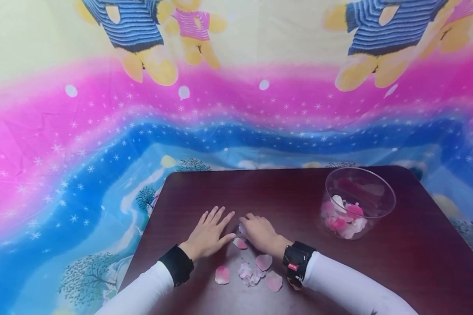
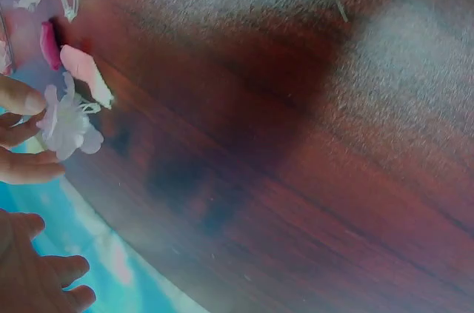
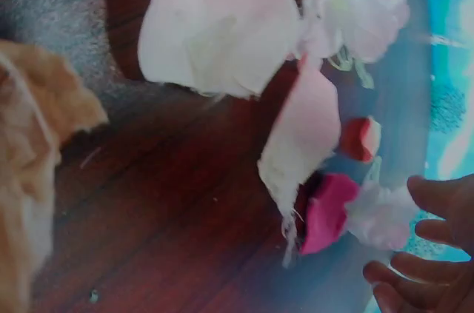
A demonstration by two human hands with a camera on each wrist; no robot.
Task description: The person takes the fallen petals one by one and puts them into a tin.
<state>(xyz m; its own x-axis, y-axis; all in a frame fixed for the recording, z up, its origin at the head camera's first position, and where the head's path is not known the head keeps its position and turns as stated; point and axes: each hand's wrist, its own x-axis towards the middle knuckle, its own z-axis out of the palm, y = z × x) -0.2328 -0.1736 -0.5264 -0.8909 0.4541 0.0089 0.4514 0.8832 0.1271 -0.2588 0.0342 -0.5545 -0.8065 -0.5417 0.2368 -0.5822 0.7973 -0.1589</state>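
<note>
My right hand (image 1: 262,234) holds a pale pink blossom (image 1: 242,228) at its fingertips. The left wrist view has that blossom (image 2: 70,128) between thumb and fingers, partly covered. My left hand (image 1: 206,236) is held to the left with straight, spread fingers and nothing in them; part of this hand (image 2: 41,268) is at the lower left of its wrist view. Between the hands lies a pink petal (image 1: 240,243), with a magenta petal (image 3: 326,213) close by in the right wrist view. Nearer me are pale blossoms (image 1: 250,274) and several loose pink petals (image 1: 222,275).
A clear, round plastic container (image 1: 358,203) with pink and white petals inside stands at the right of the dark red-brown table (image 1: 291,192). A printed cloth (image 1: 236,87) hangs behind. Some tan, crumpled-looking material (image 3: 37,172) fills the left of the right wrist view.
</note>
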